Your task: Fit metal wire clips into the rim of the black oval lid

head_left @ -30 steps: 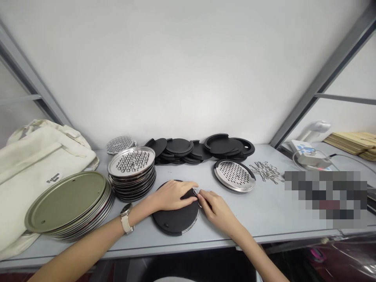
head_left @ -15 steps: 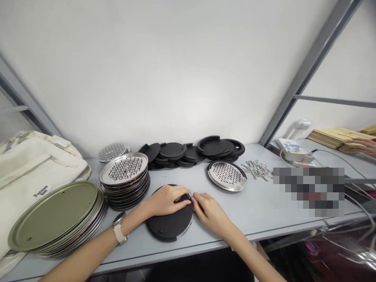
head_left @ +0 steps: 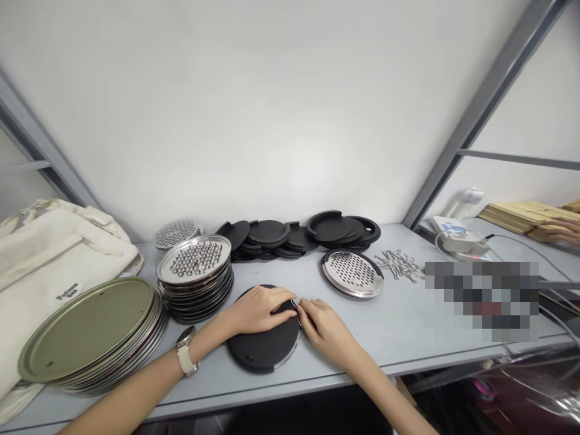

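Observation:
A round black disc (head_left: 265, 347) with a metal rim lies on the grey table near its front edge. My left hand (head_left: 260, 309) rests on the disc, its thumb and fingers pinched at a small metal piece (head_left: 294, 304) on the right edge. Closed at the same spot is my right hand (head_left: 322, 326), its fingertips on that small piece. To the right sits a perforated metal grater disc (head_left: 352, 272) in a black holder, with a pile of metal clips (head_left: 399, 266) beyond it.
Stacked graters (head_left: 194, 260) and green oval trays (head_left: 90, 326) stand left, beside a cream bag (head_left: 58, 241). Black holders (head_left: 267, 232) line the wall. At right are a white device (head_left: 457, 232), cables, wooden boards (head_left: 521, 216) and another person's hand (head_left: 564, 229).
The view has shifted slightly, so the objects appear a little further right. Both hands stay at the disc's edge, with barely any movement of the fingers.

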